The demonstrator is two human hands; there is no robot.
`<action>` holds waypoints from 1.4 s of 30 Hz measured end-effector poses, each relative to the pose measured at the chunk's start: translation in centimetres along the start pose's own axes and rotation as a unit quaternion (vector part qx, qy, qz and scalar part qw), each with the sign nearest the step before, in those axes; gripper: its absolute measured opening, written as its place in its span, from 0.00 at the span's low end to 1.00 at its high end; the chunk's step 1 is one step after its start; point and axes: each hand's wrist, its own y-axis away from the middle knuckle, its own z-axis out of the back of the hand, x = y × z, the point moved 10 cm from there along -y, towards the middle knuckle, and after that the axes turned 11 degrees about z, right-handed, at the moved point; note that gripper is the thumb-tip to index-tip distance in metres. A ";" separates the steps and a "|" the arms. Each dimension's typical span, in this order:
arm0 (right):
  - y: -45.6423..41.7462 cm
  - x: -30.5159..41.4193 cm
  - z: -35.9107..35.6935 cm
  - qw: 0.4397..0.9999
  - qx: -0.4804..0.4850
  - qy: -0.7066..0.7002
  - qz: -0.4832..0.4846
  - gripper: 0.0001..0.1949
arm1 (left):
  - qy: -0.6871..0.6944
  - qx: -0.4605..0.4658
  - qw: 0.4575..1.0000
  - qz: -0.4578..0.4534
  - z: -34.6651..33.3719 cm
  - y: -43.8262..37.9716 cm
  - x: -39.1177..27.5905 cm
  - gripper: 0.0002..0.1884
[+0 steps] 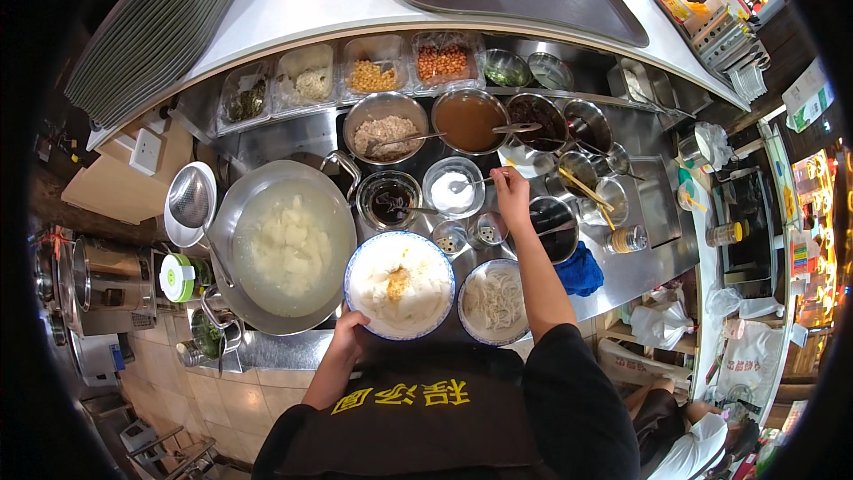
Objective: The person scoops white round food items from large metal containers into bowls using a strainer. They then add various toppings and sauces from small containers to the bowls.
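Observation:
My left hand (349,335) grips the rim of a blue-patterned white bowl (426,307) that holds soft white food with a yellow-brown seasoning on top. With my right hand (511,190) I hold the handle of a small metal spoon (466,184), its tip in a round container of white powder (454,193). A second bowl (494,300) with pale shredded food stands under my right forearm. Left of the held bowl is a large metal pan (286,247) of cloudy liquid with pale, soft chunks. A bowl of dark sauce (389,200) stands beside the powder.
Behind stand metal bowls of minced food (386,128), brown sauce (470,121) and dark condiments. Beyond them are plastic tubs of peanuts (441,64) and other toppings. A skimmer (189,197) rests at the left; a blue cloth (578,271) lies right. A person (693,443) is at lower right.

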 end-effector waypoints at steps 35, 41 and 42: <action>3.6 3.5 10.0 0.953 -0.215 0.209 -0.028 0.15 | -0.043 0.053 0.997 0.026 -3.4 -1.3 0.8 0.35; 7.1 -4.2 17.7 0.921 -0.072 0.364 -0.122 0.25 | -0.107 0.029 0.992 0.068 -3.3 -1.6 2.3 0.33; 7.4 -5.2 17.5 0.932 -0.024 0.334 -0.138 0.22 | -0.082 0.053 0.994 0.045 -4.4 -1.2 2.4 0.33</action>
